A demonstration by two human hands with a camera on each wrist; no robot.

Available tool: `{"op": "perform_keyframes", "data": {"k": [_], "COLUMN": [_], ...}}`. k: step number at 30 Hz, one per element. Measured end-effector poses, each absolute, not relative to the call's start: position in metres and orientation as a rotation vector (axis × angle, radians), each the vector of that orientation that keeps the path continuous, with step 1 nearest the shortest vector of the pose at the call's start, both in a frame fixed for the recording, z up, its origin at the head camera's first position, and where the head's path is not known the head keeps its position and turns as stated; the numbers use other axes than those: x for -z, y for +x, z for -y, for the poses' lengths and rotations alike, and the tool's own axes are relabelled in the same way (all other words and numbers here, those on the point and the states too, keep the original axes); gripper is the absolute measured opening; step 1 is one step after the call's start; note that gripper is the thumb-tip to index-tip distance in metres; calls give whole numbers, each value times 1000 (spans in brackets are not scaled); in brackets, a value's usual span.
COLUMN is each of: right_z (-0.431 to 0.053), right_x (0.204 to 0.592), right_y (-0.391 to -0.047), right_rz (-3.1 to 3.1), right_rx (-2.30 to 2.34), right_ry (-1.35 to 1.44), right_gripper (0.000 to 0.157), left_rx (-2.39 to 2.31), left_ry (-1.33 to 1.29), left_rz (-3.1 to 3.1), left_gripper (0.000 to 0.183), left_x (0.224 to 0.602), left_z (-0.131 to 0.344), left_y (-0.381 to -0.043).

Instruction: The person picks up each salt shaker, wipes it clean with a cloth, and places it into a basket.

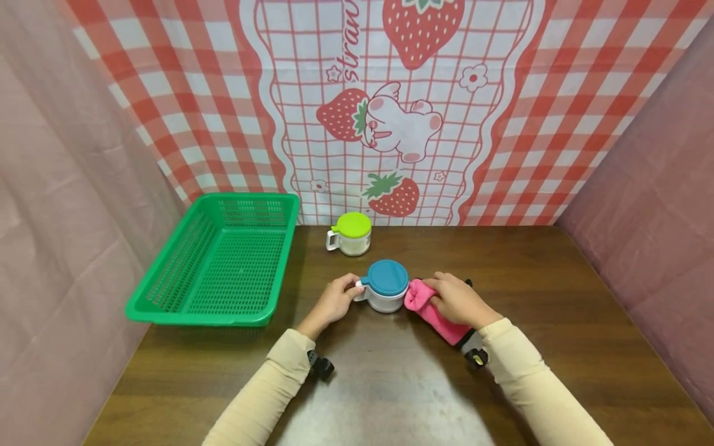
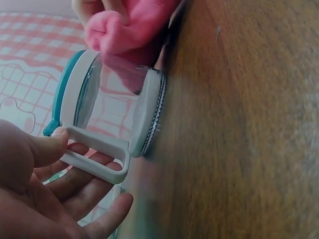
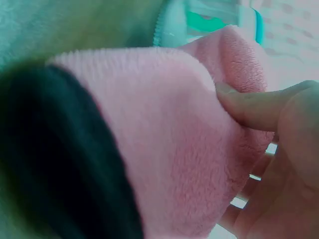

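Note:
A clear jar with a blue lid (image 1: 387, 277) and a white side handle (image 2: 97, 144) stands upright on the table. My left hand (image 1: 336, 300) holds that handle, its thumb on the upper end by the lid and fingers curled behind. In my right hand (image 1: 458, 298) is a folded pink cloth (image 3: 164, 129) with a dark edge, pinched between thumb and fingers. The cloth's bunched end lies against or very close to the jar's right side; whether it touches I cannot tell. Part of the cloth is hidden under the right hand.
Behind the blue-lidded jar stands a similar jar with a lime-green lid (image 1: 354, 225), its handle pointing left. A green plastic basket (image 1: 284, 260) sits at the table's left. A strawberry-print checked curtain (image 1: 491, 155) hangs along the back edge of the wooden table (image 1: 558, 322).

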State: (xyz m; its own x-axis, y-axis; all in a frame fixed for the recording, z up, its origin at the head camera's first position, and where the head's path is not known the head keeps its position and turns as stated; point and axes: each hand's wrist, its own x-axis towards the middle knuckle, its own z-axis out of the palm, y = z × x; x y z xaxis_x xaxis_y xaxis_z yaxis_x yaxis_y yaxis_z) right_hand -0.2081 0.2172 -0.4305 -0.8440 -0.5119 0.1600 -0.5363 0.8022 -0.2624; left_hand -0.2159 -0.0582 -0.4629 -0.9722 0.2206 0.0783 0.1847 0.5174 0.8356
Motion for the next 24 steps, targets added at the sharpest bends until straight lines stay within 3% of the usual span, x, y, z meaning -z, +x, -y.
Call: {"op": "perform_keyframes", "data": {"k": [10, 18, 24], "right_z": [-235, -230, -218], "right_x": [411, 406, 417], "right_y": [-215, -217, -218], "right_rz": [2835, 2901, 2926], "right_rx": [-942, -1328, -1400], "right_ry": [690, 496, 503], "right_gripper": [5, 19, 23], "left_rx": [-1471, -1489, -1495], "left_ry": [421, 404, 418], "left_rz": [-2720, -2711, -2707], "left_gripper": [15, 14, 14], "left_x": [465, 467, 466], "left_z": [61, 60, 60], "left_y": [-216, -217, -217]}}
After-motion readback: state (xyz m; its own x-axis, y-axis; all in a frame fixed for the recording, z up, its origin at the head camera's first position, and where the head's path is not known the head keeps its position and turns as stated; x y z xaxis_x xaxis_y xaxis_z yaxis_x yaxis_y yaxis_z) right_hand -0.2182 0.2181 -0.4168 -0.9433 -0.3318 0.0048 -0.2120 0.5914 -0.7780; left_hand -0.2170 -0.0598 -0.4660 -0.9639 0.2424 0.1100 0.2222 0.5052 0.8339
